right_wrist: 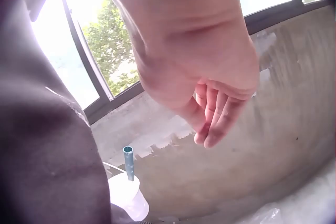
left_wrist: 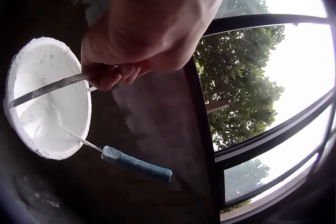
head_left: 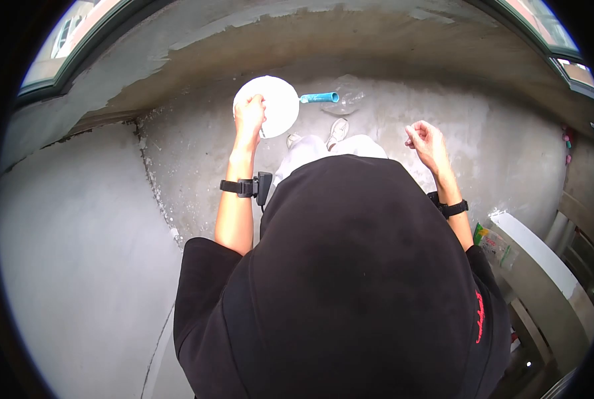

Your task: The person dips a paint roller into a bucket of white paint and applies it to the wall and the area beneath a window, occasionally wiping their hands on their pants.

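My left hand (head_left: 249,114) grips the handle (left_wrist: 50,91) of a white bucket (left_wrist: 79,129), fingers curled round it. White paint-like material coats the bucket's inside, and some lies in the bottom. A tool with a blue tubular handle (head_left: 320,98) and a thin metal shaft leans in the bucket, its handle sticking out past the rim; its lower end is hidden in the white material. Over on the other side, my right hand (head_left: 427,141) hangs in the air with loosely bent fingers and holds nothing. In the right wrist view, the bucket (right_wrist: 137,205) appears low and left, beyond dark clothing.
A clear plastic bag (head_left: 347,93) lies on the grey floor beyond the feet. Ahead runs a curved wall (head_left: 377,43) with patchy pale coating, below windows (left_wrist: 262,77). At right, a printed packet (head_left: 491,246) sits by a pale ledge (head_left: 536,249).
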A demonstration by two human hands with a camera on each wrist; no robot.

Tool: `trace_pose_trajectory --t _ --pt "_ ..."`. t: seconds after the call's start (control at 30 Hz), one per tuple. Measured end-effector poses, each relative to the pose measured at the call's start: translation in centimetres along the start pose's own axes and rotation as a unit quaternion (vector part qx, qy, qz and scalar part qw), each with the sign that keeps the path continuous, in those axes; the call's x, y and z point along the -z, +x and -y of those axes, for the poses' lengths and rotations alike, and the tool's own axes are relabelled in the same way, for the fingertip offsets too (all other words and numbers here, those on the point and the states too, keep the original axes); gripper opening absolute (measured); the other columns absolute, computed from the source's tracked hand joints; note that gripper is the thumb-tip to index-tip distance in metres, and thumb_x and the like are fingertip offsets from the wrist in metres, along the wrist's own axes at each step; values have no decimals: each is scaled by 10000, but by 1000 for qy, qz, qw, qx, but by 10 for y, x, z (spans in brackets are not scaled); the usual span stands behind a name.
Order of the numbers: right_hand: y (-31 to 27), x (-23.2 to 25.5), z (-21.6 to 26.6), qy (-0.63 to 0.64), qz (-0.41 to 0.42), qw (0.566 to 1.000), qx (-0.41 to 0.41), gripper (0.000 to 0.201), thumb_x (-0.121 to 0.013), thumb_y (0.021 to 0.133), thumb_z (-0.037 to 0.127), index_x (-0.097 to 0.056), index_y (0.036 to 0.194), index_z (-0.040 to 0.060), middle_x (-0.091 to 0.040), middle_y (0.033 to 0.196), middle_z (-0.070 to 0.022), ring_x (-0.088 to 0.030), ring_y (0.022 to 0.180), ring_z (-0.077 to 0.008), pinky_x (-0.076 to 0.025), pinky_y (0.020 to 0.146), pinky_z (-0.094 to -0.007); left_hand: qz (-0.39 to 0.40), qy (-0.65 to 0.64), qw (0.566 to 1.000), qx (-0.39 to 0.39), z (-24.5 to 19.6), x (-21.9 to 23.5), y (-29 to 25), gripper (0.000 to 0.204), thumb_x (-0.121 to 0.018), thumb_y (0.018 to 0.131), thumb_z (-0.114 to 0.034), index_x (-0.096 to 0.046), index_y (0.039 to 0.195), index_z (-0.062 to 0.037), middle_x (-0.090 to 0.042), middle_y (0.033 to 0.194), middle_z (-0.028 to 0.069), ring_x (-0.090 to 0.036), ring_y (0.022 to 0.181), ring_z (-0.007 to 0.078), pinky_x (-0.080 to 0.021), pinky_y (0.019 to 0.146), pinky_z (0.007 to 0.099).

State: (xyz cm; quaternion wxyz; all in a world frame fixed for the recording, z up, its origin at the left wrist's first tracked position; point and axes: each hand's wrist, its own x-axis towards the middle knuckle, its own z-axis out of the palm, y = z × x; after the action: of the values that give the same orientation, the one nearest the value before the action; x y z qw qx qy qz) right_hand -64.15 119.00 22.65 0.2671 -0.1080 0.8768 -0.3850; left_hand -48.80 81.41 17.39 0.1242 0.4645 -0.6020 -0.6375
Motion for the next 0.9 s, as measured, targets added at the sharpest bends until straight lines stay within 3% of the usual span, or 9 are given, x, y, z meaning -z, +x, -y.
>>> trace_pose_trajectory --t 0.1,0.13,0.2,0.43,0.53,0.8,0.9 --pt "-19 3 -21 -40 -89 982 160 172 -682 868 118 -618 989 14 -664 887 -72 -651 840 -119 -528 735 -268 -15 -11 1000 3 2 0 1 126 -552 873 -90 -613 815 4 -509 609 -15 -436 501 55 -364 452 248" --pt "-22 5 -24 -39 -84 983 159 172 -682 868 118 -618 989 14 -664 887 -72 -651 840 -119 -528 735 -268 -18 -10 1000 6 4 2 2 126 -552 873 -90 -613 815 4 -509 609 -15 -436 501 55 -364 452 248" --pt "-29 11 -18 21 -9 997 70 194 -698 856 93 -617 1012 13 -648 908 -47 -635 854 -112 -520 768 -273 -24 -24 999 4 1 3 1 126 -548 883 -94 -608 825 0 -501 605 -17 -435 502 55 -370 461 246" --pt "-25 18 14 94 16 995 17 161 -708 868 92 -623 973 5 -649 884 -31 -628 798 -99 -512 771 -247 -80 -30 996 7 5 1 1 122 -541 909 -101 -577 847 -1 -474 608 -22 -420 506 59 -370 480 244" --pt "-20 28 19 85 39 995 41 135 -695 877 82 -635 967 1 -661 893 -35 -632 804 -95 -514 788 -248 -106 -45 993 8 15 -1 6 162 -565 883 -128 -602 818 16 -549 651 23 -489 528 87 -414 502 263" --pt "3 40 15 -37 68 993 84 129 -694 868 104 -652 951 14 -667 851 -34 -625 781 -109 -520 778 -264 -130 -87 987 29 24 13 7 150 -545 911 -111 -577 806 -10 -500 624 -9 -448 512 74 -387 477 248" --pt "25 54 5 -37 73 993 81 151 -690 875 133 -650 959 14 -669 852 -38 -626 786 -118 -522 764 -273 -133 -112 984 30 24 -2 8 148 -538 913 -102 -558 791 -20 -477 612 -16 -421 498 71 -371 467 247"
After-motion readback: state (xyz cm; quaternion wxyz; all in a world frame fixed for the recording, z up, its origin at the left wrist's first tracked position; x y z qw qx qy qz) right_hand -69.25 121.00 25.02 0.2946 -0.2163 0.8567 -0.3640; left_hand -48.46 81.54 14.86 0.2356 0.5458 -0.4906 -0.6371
